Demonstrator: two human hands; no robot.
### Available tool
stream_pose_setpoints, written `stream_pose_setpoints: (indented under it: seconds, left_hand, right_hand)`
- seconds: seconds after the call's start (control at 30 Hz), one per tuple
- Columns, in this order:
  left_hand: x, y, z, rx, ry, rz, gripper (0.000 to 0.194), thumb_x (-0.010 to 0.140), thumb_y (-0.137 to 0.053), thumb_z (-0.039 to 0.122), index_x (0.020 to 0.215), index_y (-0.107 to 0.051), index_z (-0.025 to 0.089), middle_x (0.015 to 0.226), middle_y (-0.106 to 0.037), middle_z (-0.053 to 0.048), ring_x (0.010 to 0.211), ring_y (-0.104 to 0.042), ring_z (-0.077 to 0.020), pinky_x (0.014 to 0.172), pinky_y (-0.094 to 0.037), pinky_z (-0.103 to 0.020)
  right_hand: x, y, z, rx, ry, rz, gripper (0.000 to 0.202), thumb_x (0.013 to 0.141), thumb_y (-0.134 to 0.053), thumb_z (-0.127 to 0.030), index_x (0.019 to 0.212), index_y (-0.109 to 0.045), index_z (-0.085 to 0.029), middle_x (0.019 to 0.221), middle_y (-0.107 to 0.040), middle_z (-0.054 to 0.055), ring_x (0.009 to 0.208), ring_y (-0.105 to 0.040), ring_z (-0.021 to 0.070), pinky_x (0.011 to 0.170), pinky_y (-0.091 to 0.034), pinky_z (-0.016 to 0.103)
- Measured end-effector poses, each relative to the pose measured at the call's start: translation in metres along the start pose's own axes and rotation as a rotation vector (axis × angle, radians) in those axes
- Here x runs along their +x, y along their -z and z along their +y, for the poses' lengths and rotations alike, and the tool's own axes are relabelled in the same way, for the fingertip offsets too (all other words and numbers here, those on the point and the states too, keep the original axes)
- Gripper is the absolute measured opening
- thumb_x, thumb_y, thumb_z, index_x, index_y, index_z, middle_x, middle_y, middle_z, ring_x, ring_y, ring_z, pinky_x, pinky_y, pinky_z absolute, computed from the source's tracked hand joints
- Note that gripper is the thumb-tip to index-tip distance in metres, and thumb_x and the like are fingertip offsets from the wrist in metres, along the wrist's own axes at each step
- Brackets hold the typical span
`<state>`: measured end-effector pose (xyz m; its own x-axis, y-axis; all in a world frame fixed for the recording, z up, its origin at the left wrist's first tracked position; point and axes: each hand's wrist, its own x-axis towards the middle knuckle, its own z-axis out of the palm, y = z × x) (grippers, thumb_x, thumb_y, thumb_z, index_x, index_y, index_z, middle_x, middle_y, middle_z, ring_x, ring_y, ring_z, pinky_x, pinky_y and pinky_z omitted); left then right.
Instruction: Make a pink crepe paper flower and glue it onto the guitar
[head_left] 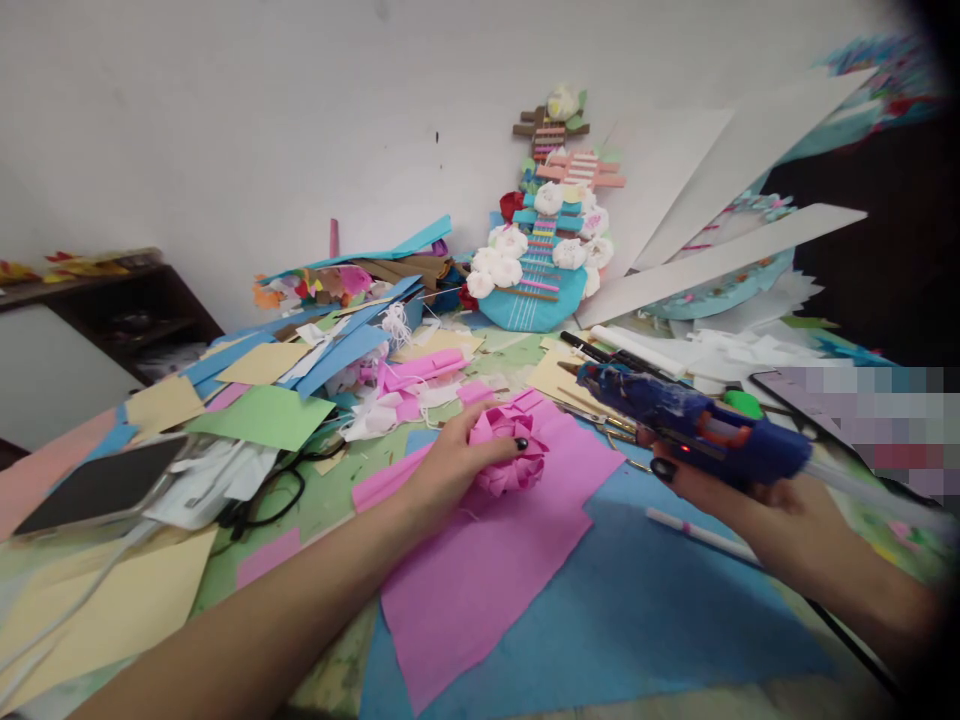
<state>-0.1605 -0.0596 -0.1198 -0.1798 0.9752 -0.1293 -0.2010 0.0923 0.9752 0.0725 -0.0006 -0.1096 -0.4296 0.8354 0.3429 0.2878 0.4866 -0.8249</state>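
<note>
My left hand [465,450] is closed around a pink paper flower [517,450] with layered, folded petals. My right hand [735,490] grips a blue hot glue gun [697,425], its nozzle pointing left toward the flower but apart from it. A clear glue stick [862,490] sticks out of the gun's back end, and a small red light glows on its side. Under the flower lies a sheet of pink paper [487,590] on top of a larger blue sheet [675,620]. A white pen [701,537] rests below the glue gun.
Against the wall stands a blue paper guitar [532,290] with white flowers. Paper scraps, including a green sheet [262,418], cover the table's left side near a phone [105,485] and a white cable [82,590]. Scissors [607,425] lie behind the glue gun.
</note>
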Motion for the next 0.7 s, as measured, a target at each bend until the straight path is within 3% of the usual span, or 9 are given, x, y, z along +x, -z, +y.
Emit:
stream_pose_setpoints:
  seconds: [0.17, 0.3, 0.4, 0.47, 0.53, 0.6, 0.7]
  left_hand:
    - [-0.003, 0.0, 0.002, -0.215, 0.016, 0.028, 0.032, 0.056, -0.072, 0.018, 0.085, -0.058, 0.014, 0.064, -0.061, 0.0, 0.05, -0.058, -0.0122, 0.046, -0.044, -0.021]
    - [-0.005, 0.004, 0.006, -0.334, -0.022, 0.1, 0.029, 0.06, -0.07, 0.03, 0.081, -0.059, 0.014, 0.059, -0.061, 0.0, 0.048, -0.058, -0.0142, 0.043, -0.046, -0.023]
    - [-0.008, 0.004, 0.01, -0.325, 0.035, -0.044, 0.04, 0.065, -0.064, 0.043, 0.088, -0.058, 0.011, 0.065, -0.065, -0.008, 0.059, -0.066, -0.0251, 0.052, -0.053, -0.036]
    - [-0.01, 0.003, 0.01, -0.279, 0.057, -0.178, 0.041, 0.062, -0.066, 0.036, 0.093, -0.055, 0.011, 0.065, -0.066, -0.009, 0.062, -0.068, -0.0309, 0.056, -0.054, -0.042]
    - [-0.012, 0.001, 0.009, -0.237, 0.076, -0.24, 0.044, 0.056, -0.068, 0.021, 0.096, -0.052, 0.015, 0.065, -0.066, -0.006, 0.061, -0.068, -0.0316, 0.057, -0.053, -0.042]
    - [-0.013, 0.0, 0.006, -0.184, 0.098, -0.241, 0.046, 0.054, -0.068, 0.013, 0.097, -0.05, 0.017, 0.066, -0.066, -0.003, 0.06, -0.068, -0.029, 0.058, -0.052, -0.04]
    - [-0.011, 0.001, 0.003, -0.048, 0.074, -0.199, 0.039, 0.056, -0.071, 0.015, 0.092, -0.055, 0.017, 0.07, -0.065, -0.003, 0.059, -0.066, -0.0211, 0.059, -0.05, -0.031]
  right_hand:
    - [0.017, 0.002, 0.002, -0.418, 0.139, -0.175, 0.016, 0.085, -0.043, -0.035, 0.091, -0.045, -0.021, 0.082, -0.052, 0.003, 0.069, -0.051, 0.0184, 0.06, -0.043, 0.032]
    - [0.021, -0.008, 0.012, -0.643, 0.136, -0.294, 0.015, 0.084, -0.048, -0.03, 0.092, -0.045, -0.018, 0.093, -0.05, 0.007, 0.079, -0.054, 0.0212, 0.068, -0.043, 0.035]
    - [0.017, -0.016, 0.02, -0.726, 0.146, -0.341, 0.018, 0.082, -0.054, -0.031, 0.091, -0.047, -0.017, 0.095, -0.051, 0.009, 0.081, -0.056, 0.0229, 0.071, -0.044, 0.037]
    - [0.012, -0.019, 0.021, -0.75, 0.153, -0.344, 0.019, 0.082, -0.055, -0.032, 0.09, -0.048, -0.016, 0.094, -0.052, 0.009, 0.079, -0.056, 0.0226, 0.07, -0.045, 0.037]
    - [0.008, -0.02, 0.02, -0.763, 0.181, -0.338, 0.021, 0.082, -0.056, -0.035, 0.09, -0.049, -0.016, 0.093, -0.053, 0.01, 0.078, -0.057, 0.0227, 0.069, -0.046, 0.037]
    - [0.006, -0.018, 0.017, -0.782, 0.215, -0.34, 0.025, 0.081, -0.057, -0.04, 0.088, -0.051, -0.017, 0.091, -0.055, 0.011, 0.078, -0.057, 0.0243, 0.067, -0.047, 0.038]
    - [0.007, -0.012, 0.013, -0.858, 0.26, -0.296, 0.038, 0.076, -0.06, -0.052, 0.088, -0.056, -0.016, 0.092, -0.057, 0.014, 0.086, -0.056, 0.0319, 0.069, -0.048, 0.047]
